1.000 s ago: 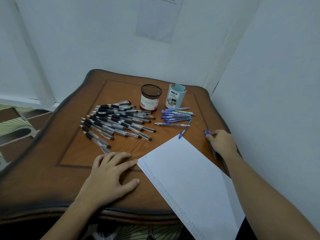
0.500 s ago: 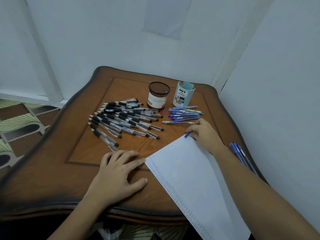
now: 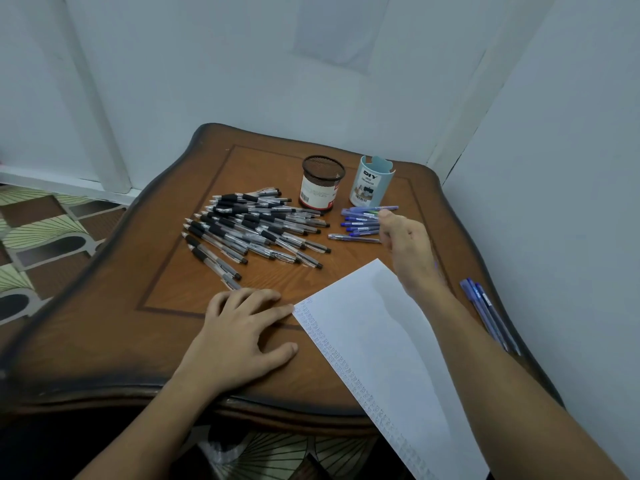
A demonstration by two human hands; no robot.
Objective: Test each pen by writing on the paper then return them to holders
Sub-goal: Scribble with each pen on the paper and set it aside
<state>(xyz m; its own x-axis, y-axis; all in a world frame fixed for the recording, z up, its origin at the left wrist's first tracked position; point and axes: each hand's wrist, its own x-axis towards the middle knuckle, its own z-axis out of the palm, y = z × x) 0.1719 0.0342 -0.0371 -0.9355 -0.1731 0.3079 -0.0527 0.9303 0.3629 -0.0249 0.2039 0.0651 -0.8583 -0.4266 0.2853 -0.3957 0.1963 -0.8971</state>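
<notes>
A white sheet of paper [image 3: 381, 341] lies at the table's front right, with small marks along its left edge. My left hand [image 3: 242, 327] lies flat on the wood, its index fingertip at the paper's left corner. My right hand [image 3: 407, 244] hovers over the paper's far corner beside a row of blue pens [image 3: 360, 221]. Its fingers are curled, and a sliver of a blue pen [image 3: 435, 264] shows at its right edge. Several black pens [image 3: 256, 230] lie spread at centre left. Behind them stand a black mesh holder [image 3: 322, 183] and a light blue holder [image 3: 371, 183].
Three blue pens [image 3: 488, 313] lie along the right edge of the wooden table [image 3: 104, 323]. White walls close in behind and on the right. A patterned floor [image 3: 41, 237] shows to the left.
My right hand left the pens at the right edge, reached the blue pen at the paper's far corner, then rose toward the blue row. That pen no longer lies there. The left hand stayed.
</notes>
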